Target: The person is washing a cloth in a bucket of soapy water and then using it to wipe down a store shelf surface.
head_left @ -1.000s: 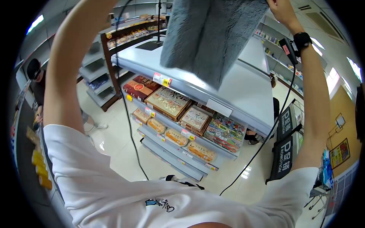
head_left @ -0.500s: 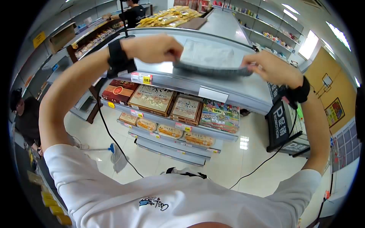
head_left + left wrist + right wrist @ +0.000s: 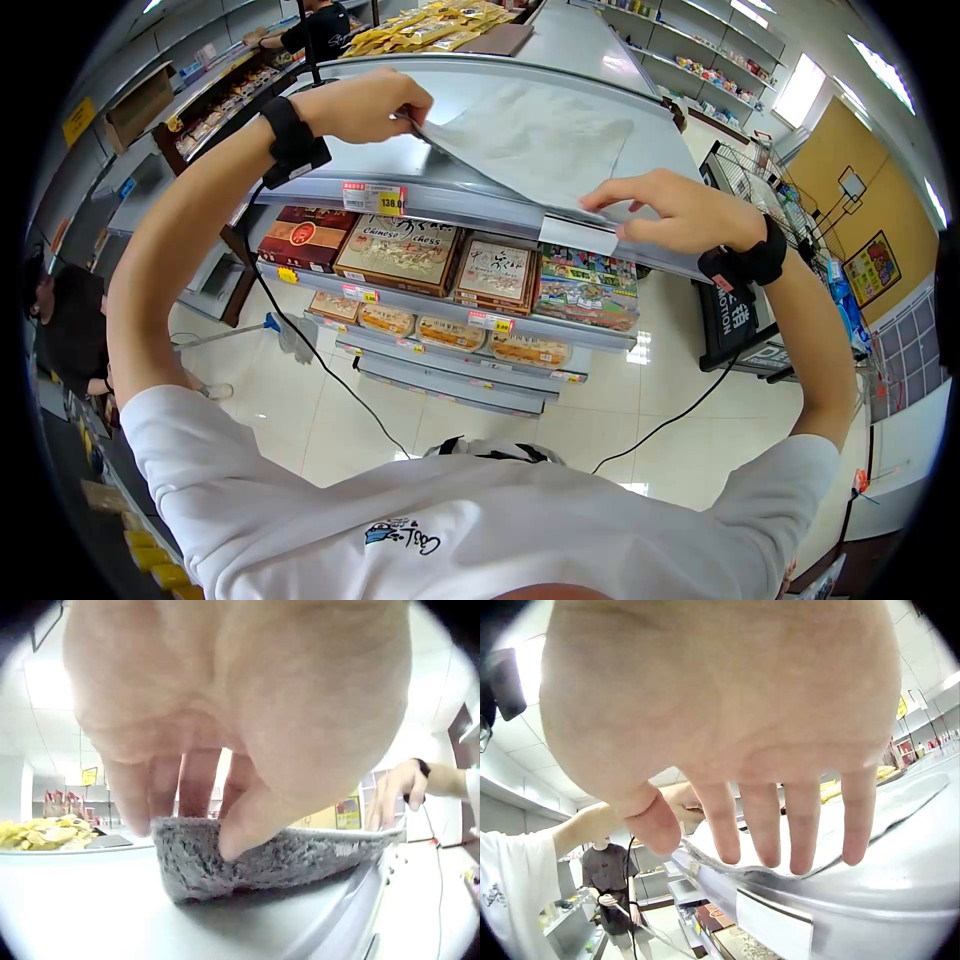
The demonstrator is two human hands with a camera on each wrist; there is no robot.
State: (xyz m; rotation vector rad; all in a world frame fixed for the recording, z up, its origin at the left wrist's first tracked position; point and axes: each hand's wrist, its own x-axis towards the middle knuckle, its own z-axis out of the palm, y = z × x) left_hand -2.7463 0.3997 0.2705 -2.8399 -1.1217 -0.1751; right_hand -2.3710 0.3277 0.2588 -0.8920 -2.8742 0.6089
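A plush cloth [image 3: 545,135], pale on its upper face, lies spread over the top shelf [image 3: 470,85], with its near left corner raised. My left hand [image 3: 365,105] pinches that corner. In the left wrist view, the thumb [image 3: 244,825] is in front of the cloth's fuzzy grey underside [image 3: 195,862] and the other fingers are behind. At the near right edge of the cloth, my right hand [image 3: 685,212] holds nothing. Its fingers [image 3: 802,832] are straight and spread along the cloth's edge in the right wrist view.
Boxed Chinese chess sets [image 3: 400,252] and other game boxes [image 3: 590,280] fill the shelf below. Yellow packets [image 3: 430,27] are piled behind the top shelf. Price tags [image 3: 374,198] line its front edge. A person [image 3: 611,877] stands to the left holding a pole.
The raised cloth has come down onto the top shelf, pale face up. My right hand has let go of its corner and straightened its fingers; the left keeps its pinch.
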